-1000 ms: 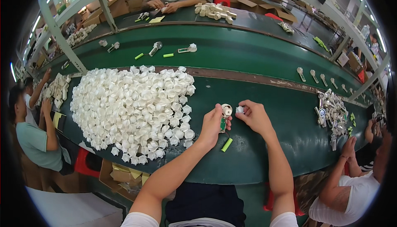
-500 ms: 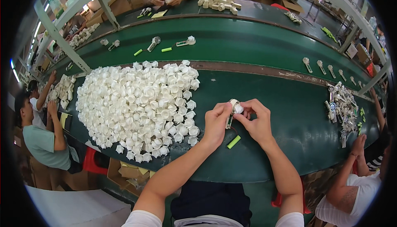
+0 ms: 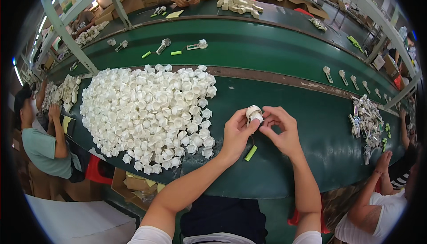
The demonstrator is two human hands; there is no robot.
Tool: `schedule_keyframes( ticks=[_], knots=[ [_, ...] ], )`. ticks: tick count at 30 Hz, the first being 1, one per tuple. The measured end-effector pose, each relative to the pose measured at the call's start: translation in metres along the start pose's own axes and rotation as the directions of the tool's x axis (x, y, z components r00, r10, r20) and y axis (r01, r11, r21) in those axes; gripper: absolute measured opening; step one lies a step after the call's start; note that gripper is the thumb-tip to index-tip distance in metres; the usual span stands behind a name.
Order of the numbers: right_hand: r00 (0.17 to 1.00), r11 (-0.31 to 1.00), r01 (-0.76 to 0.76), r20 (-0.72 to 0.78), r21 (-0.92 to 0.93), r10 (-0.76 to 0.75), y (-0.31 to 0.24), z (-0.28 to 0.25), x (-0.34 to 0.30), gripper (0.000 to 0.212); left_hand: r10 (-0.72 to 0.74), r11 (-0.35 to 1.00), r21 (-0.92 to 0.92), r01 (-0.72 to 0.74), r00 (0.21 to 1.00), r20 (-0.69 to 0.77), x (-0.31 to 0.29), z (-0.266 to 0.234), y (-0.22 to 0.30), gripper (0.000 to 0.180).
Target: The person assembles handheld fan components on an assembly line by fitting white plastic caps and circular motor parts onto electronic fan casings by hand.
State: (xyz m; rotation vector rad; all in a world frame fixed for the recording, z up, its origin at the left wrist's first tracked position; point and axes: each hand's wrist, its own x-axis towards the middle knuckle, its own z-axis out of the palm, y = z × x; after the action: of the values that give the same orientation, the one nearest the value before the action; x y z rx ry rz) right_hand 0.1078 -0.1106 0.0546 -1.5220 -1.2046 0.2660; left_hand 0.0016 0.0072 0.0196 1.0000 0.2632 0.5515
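Note:
My left hand (image 3: 236, 135) is closed round a white handheld device with a round, ring-like head (image 3: 254, 111). Its thumb presses on a white petal-shaped cap (image 3: 256, 118) at the head. Beside the cap, my right hand (image 3: 284, 133) has its fingers bent and its thumb apart, with nothing visible between them. A light green cylindrical battery (image 3: 251, 153) lies on the dark green table below the device, joined to it by a thin wire. Most of the device's body is hidden by my left hand.
A large heap of white petal-shaped caps (image 3: 147, 115) covers the table to my left. Device parts (image 3: 368, 117) are piled at the right. Beyond runs a green belt (image 3: 267, 48) carrying spaced-out devices (image 3: 163, 46). Co-workers sit across, left and right; metal posts (image 3: 73, 44) frame the bench.
My right fingers have come off the cap and spread a little. My left thumb now lies over the cap, and the device is turned slightly. Belt devices have shifted slightly left.

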Motion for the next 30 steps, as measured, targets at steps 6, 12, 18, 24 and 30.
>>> schedule_keyframes(
  ticks=[6, 12, 18, 24, 30],
  knots=[
    [0.995, 0.887, -0.008, -0.086, 0.462, 0.054, 0.016, 0.009, -0.004, 0.038, 0.078, 0.997, 0.007, -0.079, 0.991, 0.110, -0.002, 0.000, -0.004, 0.037],
    [0.993, 0.893, 0.064, -0.113, 0.445, -0.015, 0.010, 0.013, -0.006, 0.039, 0.230, 0.972, -0.003, -0.233, 0.960, 0.159, -0.004, 0.002, -0.001, 0.039],
    [0.989, 0.911, 0.067, -0.151, 0.407, -0.005, 0.010, 0.023, -0.012, 0.033, 0.266, 0.961, 0.035, -0.275, 0.950, 0.163, -0.008, -0.001, -0.001, 0.039],
    [0.938, 0.878, -0.275, -0.090, 0.391, 0.334, 0.018, 0.025, -0.005, 0.026, 0.056, 0.976, 0.214, -0.045, 0.997, -0.045, -0.005, 0.005, 0.000, 0.028],
    [0.680, 0.773, -0.093, -0.527, 0.628, 0.510, 0.060, 0.020, 0.008, 0.072, 0.329, 0.730, 0.675, -0.104, 0.920, -0.214, -0.003, -0.001, -0.013, 0.076]
  ],
)
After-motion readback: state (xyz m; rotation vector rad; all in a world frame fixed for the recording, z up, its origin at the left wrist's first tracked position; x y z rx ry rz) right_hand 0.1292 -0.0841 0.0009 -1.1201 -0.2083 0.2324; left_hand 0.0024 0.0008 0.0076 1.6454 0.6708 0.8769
